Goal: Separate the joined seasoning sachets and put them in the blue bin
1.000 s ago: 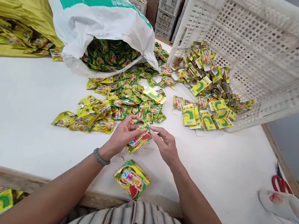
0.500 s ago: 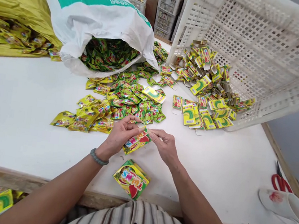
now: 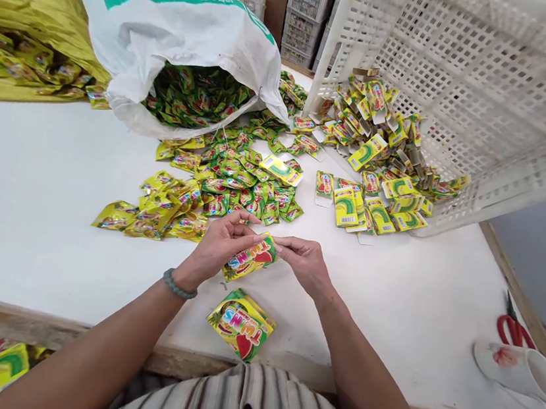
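White table (image 3: 29, 201), wide and mostly bare on the near left. Tipped white plastic crate (image 3: 466, 89) at far right, folded card headers (image 3: 376, 171) spilling from its mouth onto the table. White woven sack (image 3: 175, 26) lying open at far centre, small green-yellow sachets (image 3: 231, 179) strewn from it toward the person. Yellow sack (image 3: 33, 9) at far left. Red-handled scissors (image 3: 513, 330) at the right edge, by a white cup-like thing.

Left hand (image 3: 218, 244) and right hand (image 3: 305, 265) meet just above the table, near its front edge. Both are closed in a pinch on one printed packet (image 3: 251, 260): left fingers on its upper left side, right fingertips at its right end. Packet tilted, printed face up. A small stack of finished packets (image 3: 241, 325) lies just below the hands, near the table edge, untouched.

Judged step: working the packet's top end, likely closing or folding it. Next move would call for a steady pinch at both ends, then a short carry down to the stack.

Against half a second ago: hands and packet hardly shifted, grip unchanged; right fingers sit slightly closer over the packet's end. Stack and strewn sachets as before.
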`<state>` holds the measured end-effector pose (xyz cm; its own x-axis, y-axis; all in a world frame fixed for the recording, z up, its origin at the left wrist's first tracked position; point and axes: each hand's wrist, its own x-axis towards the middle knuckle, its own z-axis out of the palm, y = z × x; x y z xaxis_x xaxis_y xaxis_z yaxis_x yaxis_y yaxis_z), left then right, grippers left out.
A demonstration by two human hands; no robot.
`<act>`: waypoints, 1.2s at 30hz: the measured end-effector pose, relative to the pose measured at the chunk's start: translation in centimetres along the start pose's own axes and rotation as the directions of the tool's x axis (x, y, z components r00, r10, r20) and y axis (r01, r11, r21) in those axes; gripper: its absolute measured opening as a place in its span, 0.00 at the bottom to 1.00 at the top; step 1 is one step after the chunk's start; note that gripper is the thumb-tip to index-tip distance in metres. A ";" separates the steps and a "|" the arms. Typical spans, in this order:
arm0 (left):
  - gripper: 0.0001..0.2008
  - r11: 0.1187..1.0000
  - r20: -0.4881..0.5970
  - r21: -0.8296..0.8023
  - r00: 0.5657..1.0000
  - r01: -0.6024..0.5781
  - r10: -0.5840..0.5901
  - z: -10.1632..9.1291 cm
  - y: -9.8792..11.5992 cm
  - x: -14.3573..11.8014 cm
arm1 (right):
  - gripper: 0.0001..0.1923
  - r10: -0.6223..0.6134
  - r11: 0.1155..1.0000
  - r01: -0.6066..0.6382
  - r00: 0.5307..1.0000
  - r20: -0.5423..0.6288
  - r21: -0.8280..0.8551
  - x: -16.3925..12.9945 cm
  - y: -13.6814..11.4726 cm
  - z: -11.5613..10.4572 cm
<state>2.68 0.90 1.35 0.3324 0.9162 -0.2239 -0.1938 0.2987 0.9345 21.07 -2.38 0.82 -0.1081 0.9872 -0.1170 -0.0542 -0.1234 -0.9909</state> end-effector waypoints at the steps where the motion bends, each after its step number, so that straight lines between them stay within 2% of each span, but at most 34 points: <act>1: 0.24 1.000 -0.014 -0.018 1.000 0.006 -0.007 0.0 0.0 0.0 | 0.14 -0.007 1.000 0.007 1.000 0.029 0.000 -0.1 0.0 0.0; 3: 0.24 0.998 -0.048 -0.061 0.999 0.019 -0.022 0.2 0.1 0.1 | 0.14 -0.027 0.999 0.025 0.999 0.047 0.030 -0.2 0.1 0.3; 6: 0.25 0.991 -0.101 -0.133 0.995 0.010 -0.024 0.4 0.2 0.1 | 0.16 -0.081 0.996 0.082 0.996 -0.047 0.026 -0.6 0.5 1.8; 9: 0.26 0.984 -0.130 -0.178 0.991 0.002 -0.026 0.3 0.1 0.0 | 0.18 -0.215 0.968 0.190 0.964 -0.153 -0.164 -1.1 0.8 3.4; 11: 0.27 0.983 -0.134 -0.181 0.990 0.006 -0.031 0.2 0.0 0.0 | 0.17 -0.298 0.931 0.252 0.942 -0.154 -0.263 -1.3 0.8 3.8; 13: 0.27 0.987 -0.125 -0.159 0.992 0.016 -0.036 0.1 0.2 -0.1 | 0.14 -0.316 0.923 0.275 0.940 -0.126 -0.268 -1.3 0.6 3.5; 15: 0.27 0.995 -0.061 -0.095 0.997 0.041 -0.047 0.2 0.6 -0.4 | 0.13 -0.306 0.932 0.268 0.943 -0.131 -0.244 -1.1 0.3 2.6; 16: 0.27 0.998 0.011 -0.037 0.998 0.059 -0.059 0.3 0.9 -0.7 | 0.14 -0.305 0.934 0.262 0.939 -0.158 -0.242 -1.0 0.3 2.0; 17: 0.26 0.996 0.115 0.044 0.990 0.074 -0.079 0.5 1.3 -1.1 | 0.15 -0.310 0.933 0.257 0.929 -0.200 -0.253 -0.8 0.2 1.5; 18: 0.24 0.986 0.241 0.150 0.964 0.075 -0.110 0.7 1.6 -1.7 | 0.16 -0.325 0.927 0.253 0.911 -0.254 -0.278 -0.6 0.2 0.8; 20: 0.24 0.911 0.462 0.412 0.867 -0.022 -0.188 1.0 2.1 -3.0 | 0.16 -0.390 0.892 0.242 0.840 -0.378 -0.382 0.0 0.5 -0.7; 22: 0.27 0.732 0.558 0.645 0.790 -0.220 -0.254 1.2 2.1 -4.5 | 0.16 -0.510 0.799 0.196 0.722 -0.468 -0.569 0.8 1.0 -2.8; 24: 0.32 0.517 0.568 0.772 0.767 -0.370 -0.300 1.2 1.7 -5.9 | 0.17 -0.626 0.640 0.048 0.611 -0.484 -0.767 1.7 1.7 -5.3; 25: 0.34 0.436 0.563 0.802 0.761 -0.409 -0.321 1.2 1.6 -6.5 | 0.18 -0.643 0.569 -0.073 0.581 -0.498 -0.819 2.2 2.1 -6.6; 26: 0.33 0.381 0.559 0.817 0.754 -0.432 -0.344 1.2 1.4 -7.1 | 0.20 -0.632 0.512 -0.199 0.572 -0.523 -0.836 2.5 2.6 -7.8; 27: 0.33 0.343 0.554 0.827 0.750 -0.445 -0.363 1.2 1.4 -7.5 | 0.22 -0.603 0.464 -0.294 0.587 -0.541 -0.836 2.9 3.2 -8.8; 28: 0.32 0.312 0.545 0.836 0.752 -0.451 -0.372 1.2 1.4 -7.8 | 0.23 -0.565 0.417 -0.350 0.623 -0.541 -0.839 3.1 3.7 -9.6; 30: 0.32 0.238 0.516 0.857 0.773 -0.458 -0.369 1.3 1.6 -8.0 | 0.23 -0.518 0.338 -0.371 0.694 -0.500 -0.865 3.5 4.8 -10.6; 33: 0.34 0.150 0.475 0.879 0.799 -0.453 -0.369 1.3 1.9 -7.9 | 0.20 -0.568 0.253 -0.250 0.744 -0.353 -0.935 3.7 6.1 -10.4; 36: 0.34 0.186 0.449 0.893 0.804 -0.409 -0.390 1.3 1.8 -7.9 | 0.17 -0.644 0.173 -0.079 0.745 -0.173 -0.982 3.5 6.6 -9.3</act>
<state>0.91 -6.11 5.16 0.7573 0.4997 -0.4205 0.6527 -0.5582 0.5123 29.52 1.20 -6.72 0.1265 0.8326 0.5393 0.9737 -0.0003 -0.2279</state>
